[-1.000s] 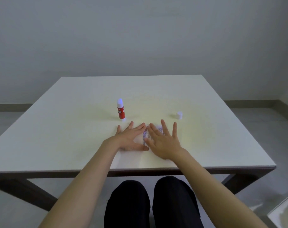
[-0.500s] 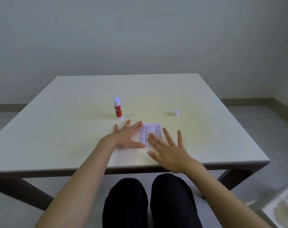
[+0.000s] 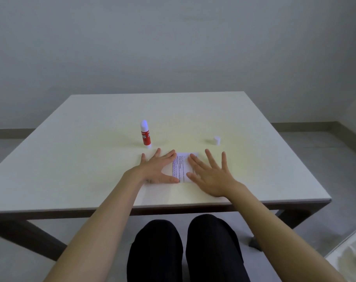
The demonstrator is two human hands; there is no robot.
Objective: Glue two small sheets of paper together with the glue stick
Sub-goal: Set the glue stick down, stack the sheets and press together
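A small printed sheet of paper lies flat on the white table, a little in from the front edge. My left hand lies flat with fingers spread over the sheet's left part. My right hand lies flat with fingers spread on its right edge. Whether a second sheet lies under it I cannot tell. The glue stick, red with a white tip showing, stands upright just beyond my left hand. Its white cap stands apart, beyond my right hand.
The table's front edge runs just above my knees. A pale object lies on the floor at the lower right. A bare wall stands behind the table.
My right hand slid back toward me off the sheet, then came forward again onto its right edge. My left hand stayed on the paper. The view shifted slightly.
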